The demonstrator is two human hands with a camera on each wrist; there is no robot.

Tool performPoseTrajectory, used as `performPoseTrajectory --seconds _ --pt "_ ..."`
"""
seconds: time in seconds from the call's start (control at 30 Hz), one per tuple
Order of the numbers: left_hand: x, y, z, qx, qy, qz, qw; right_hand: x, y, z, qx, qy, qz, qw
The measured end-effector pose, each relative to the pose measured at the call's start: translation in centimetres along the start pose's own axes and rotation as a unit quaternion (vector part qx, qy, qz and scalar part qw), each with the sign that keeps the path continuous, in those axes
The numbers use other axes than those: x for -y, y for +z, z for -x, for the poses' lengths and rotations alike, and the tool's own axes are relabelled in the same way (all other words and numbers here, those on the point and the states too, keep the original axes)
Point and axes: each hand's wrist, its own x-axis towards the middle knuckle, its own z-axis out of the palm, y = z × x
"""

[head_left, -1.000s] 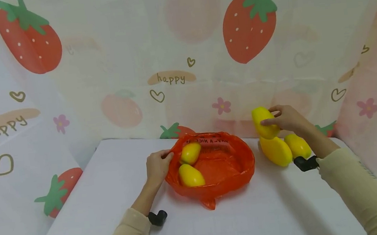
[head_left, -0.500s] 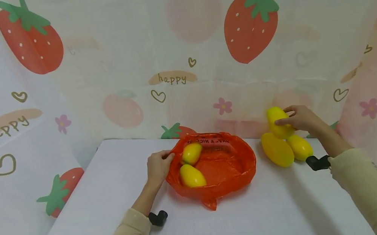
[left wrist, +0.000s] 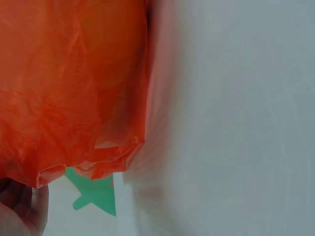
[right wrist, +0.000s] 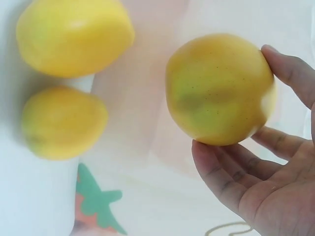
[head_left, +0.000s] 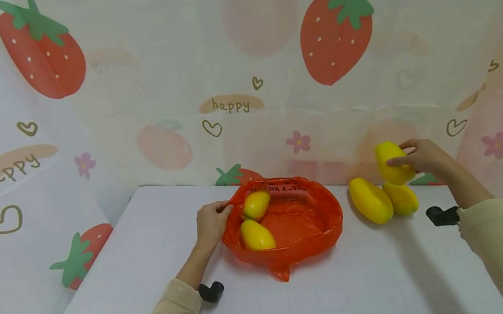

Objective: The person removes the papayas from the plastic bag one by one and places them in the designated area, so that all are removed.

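My left hand (head_left: 210, 225) pinches the left rim of a red plastic bag (head_left: 306, 249), which stands wide open on the table in the head view. Inside, at its left side, lie two yellow mangoes, one farther back (head_left: 256, 205) and one nearer (head_left: 257, 236). My right hand (head_left: 426, 156) holds another mango (right wrist: 219, 88) up above the table, thumb on one side and fingertips on the other. Below it, a long mango (head_left: 371, 201) and a smaller mango (head_left: 403, 199) lie side by side to the right of the bag.
A white cloth covers the table (head_left: 328, 296). Behind it hangs a pale curtain (head_left: 241, 143) printed with strawberries, hearts and flowers. Black wrist mounts sit at the left cuff (head_left: 211, 292) and right cuff (head_left: 442, 215).
My right hand has carried its mango to the right, from above the long mango to over the smaller one. My left hand keeps its place on the bag's rim.
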Motion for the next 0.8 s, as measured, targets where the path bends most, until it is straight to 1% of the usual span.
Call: performPoseTrajectory --seconds 0.37,0.57,0.8 --pt "-0.2 0.0 0.1 0.001 0.009 -0.004 1.0 -2.6 -0.8 0.2 -0.007 0.031 0.011 0.999" --pt "-0.2 0.0 0.2 0.0 0.013 -0.004 0.9999 -3.5 -1.1 0.4 -0.007 0.051 0.02 0.998" --pt "-0.3 0.0 0.3 -0.002 0.014 0.002 0.9999 -4.6 -1.3 0.5 -0.01 0.07 0.003 0.998"
